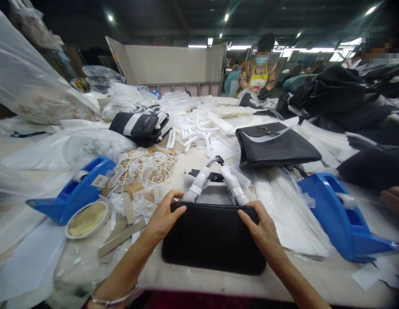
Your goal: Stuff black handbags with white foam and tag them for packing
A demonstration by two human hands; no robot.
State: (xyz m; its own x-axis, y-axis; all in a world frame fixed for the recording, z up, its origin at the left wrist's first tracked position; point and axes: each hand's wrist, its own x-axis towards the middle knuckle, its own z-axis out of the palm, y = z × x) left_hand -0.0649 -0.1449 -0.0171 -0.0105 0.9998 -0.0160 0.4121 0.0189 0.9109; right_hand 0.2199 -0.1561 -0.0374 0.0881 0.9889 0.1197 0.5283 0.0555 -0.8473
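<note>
A black handbag point(214, 240) lies on the table in front of me, its flat side facing up. My left hand point(165, 214) grips the bag's upper left corner, thumb on top. At the upper right corner, my right hand point(259, 223) holds it the same way. The bag's handle point(199, 182) is wrapped in white padding and sticks out beyond the far edge. The undersides of the corners and the fingertips beneath them are hidden.
Blue tape dispensers point(77, 184) point(344, 214) stand left and right. String tags point(144, 167) lie beside a round tub point(86, 219). Beyond are a black bag point(276, 143), a wrapped bag point(138, 126) and white padding pieces point(199, 131). A masked person point(259, 77) stands across; another person's hand point(394, 199) is at right.
</note>
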